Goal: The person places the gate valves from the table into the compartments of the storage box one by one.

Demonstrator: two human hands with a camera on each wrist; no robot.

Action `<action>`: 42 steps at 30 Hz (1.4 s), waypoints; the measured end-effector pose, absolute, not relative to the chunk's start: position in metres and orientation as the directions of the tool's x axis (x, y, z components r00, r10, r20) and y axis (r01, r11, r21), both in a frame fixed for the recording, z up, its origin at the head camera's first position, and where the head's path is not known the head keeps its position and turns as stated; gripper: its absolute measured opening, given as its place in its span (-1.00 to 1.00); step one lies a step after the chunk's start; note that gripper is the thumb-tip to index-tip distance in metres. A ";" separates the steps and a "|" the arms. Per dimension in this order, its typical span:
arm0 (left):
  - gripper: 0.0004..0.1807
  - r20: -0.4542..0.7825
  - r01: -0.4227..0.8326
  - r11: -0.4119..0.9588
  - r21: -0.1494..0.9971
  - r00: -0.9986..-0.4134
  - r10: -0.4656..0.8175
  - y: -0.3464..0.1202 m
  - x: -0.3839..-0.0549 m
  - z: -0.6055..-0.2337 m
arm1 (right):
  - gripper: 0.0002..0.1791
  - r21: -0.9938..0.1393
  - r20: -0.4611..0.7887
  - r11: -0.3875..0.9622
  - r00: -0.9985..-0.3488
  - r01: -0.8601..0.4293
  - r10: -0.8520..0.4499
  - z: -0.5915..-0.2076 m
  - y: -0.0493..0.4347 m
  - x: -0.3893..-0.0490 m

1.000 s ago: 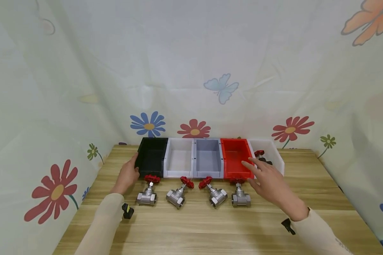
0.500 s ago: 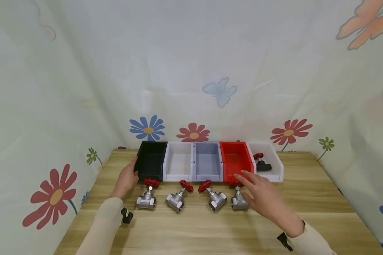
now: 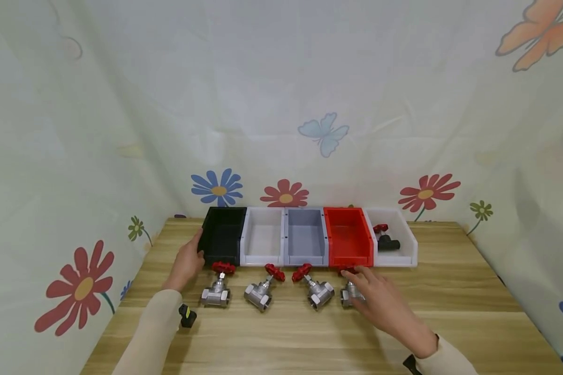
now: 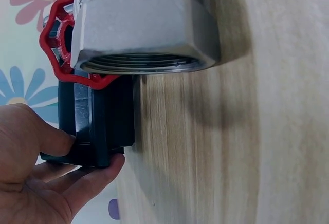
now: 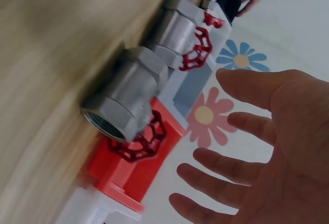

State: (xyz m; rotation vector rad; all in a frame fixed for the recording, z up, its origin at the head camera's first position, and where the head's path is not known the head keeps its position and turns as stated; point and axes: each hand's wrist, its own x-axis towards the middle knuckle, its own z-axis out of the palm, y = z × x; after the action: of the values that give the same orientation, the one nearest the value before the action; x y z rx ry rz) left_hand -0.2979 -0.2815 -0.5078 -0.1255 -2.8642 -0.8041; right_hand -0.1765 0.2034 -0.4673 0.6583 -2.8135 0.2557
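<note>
My left hand (image 3: 186, 266) grips the outer side of the black bin (image 3: 223, 234), its thumb at the edge and fingers against the wall in the left wrist view. Beside it lies a steel valve with a red handwheel (image 3: 216, 295). My right hand (image 3: 383, 304) hovers over the rightmost valve (image 5: 126, 95), covering part of it in the head view. In the right wrist view its fingers are spread and apart from that valve's red handwheel (image 5: 139, 144). Between the hands lie two more such valves, the left-middle valve (image 3: 258, 295) and the right-middle valve (image 3: 320, 295).
Joined in a row with the black bin are a white bin (image 3: 264, 234), a grey bin (image 3: 305, 234), a red bin (image 3: 348, 234) and another white bin (image 3: 413, 255). That last one holds a dark valve (image 3: 387, 242) with a red handwheel. A patterned cloth hangs behind the wooden table (image 3: 272, 344).
My right hand has come down and toward me from over the red and right white bins to the rightmost valve, uncovering the dark valve. My left hand stays at the black bin.
</note>
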 end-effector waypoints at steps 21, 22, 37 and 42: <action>-0.28 0.191 0.111 0.855 0.506 -0.982 0.015 -0.280 -0.297 -0.507 | -0.38 -0.135 0.192 0.920 -0.921 -0.368 -0.340 -0.497 0.199 -0.183; -0.28 0.192 0.113 0.856 0.504 -0.981 0.017 -0.280 -0.297 -0.508 | -0.38 -0.135 0.186 0.920 -0.922 -0.367 -0.340 -0.497 0.199 -0.183; -0.27 0.169 0.096 0.848 0.521 -0.986 0.008 -0.279 -0.295 -0.507 | -0.40 -0.171 0.163 0.908 -0.920 -0.382 -0.356 -0.511 0.199 -0.188; -0.27 0.181 0.110 0.850 0.516 -0.983 0.018 -0.279 -0.295 -0.507 | -0.42 -0.164 0.184 0.905 -0.914 -0.391 -0.362 -0.513 0.198 -0.190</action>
State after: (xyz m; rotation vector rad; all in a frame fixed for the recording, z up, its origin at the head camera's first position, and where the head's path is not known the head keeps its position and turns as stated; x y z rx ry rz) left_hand -0.2951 -0.2786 -0.5065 -0.0997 -2.8569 -0.8120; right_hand -0.1899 0.1977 -0.5128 0.5804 -2.9202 0.2981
